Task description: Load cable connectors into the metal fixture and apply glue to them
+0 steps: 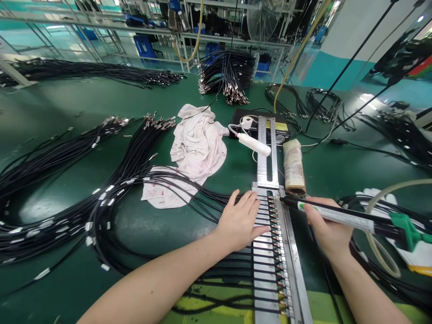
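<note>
My left hand (238, 220) lies flat with fingers stretched over the black cables (209, 198) and the slotted metal fixture (265, 265). The cables lie side by side across the fixture, their bared metal ends (278, 256) lined up along its right side. My right hand (332, 229) is closed around a black dispensing syringe (344, 217) with a white label and a green cap. The syringe is tilted nearly flat, its tip pointing left at the far cable ends; whether it touches them I cannot tell. A taped roll (294, 166) stands just beyond the syringe.
A stained white cloth (199, 148) lies beyond my left hand. Thick cable bundles (43, 225) cover the left of the green table. A white handheld device (253, 144) rests near a black box (280, 126). White gloves (418, 252) and a pale hose (381, 198) are at right.
</note>
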### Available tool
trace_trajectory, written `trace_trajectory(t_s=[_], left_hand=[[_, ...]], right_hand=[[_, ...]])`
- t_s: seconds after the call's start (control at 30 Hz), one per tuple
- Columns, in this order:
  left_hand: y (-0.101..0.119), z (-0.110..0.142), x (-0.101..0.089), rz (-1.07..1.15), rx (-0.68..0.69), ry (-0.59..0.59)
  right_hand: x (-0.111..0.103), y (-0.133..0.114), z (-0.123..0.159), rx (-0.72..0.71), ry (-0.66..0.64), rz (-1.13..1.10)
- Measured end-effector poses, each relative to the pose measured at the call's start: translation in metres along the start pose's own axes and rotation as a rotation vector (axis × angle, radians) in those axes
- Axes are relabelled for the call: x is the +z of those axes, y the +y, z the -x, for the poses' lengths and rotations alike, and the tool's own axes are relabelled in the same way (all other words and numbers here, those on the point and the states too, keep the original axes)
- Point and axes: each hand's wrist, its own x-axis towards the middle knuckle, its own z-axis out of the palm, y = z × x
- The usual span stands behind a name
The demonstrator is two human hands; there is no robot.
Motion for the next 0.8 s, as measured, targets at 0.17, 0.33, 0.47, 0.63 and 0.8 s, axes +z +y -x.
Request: trace_trajectory(t_s=[0.17,0.33,0.47,0.63,0.8], left_hand=[[0.0001,0.0004,-0.0011,0.012,0.003,0.018],[0.0003,0.0009,-0.001,0.026,-0.002,0.019],[0.0006,0.0012,-0.0015,0.03,-0.008,0.004],[0.0005,0.0009,-0.0017,0.02,-0.008,-0.006],[0.0008,0.0005,-0.0012,0.014,-0.01,-0.011]], right_hand=[[-0.0005,0.0007,0.0003,-0.025,0.007,0.05],[-0.0014,-0.0016,0.0001,-0.043,-0.001,0.079],[-0.0012,-0.0011,-0.0002,-0.054,0.0,0.08],[-0.0004,0.0008,-0.0006,-0.066,-0.001,0.085],[-0.0004,0.0011,0.0003,-0.06,-0.008,0.079]])
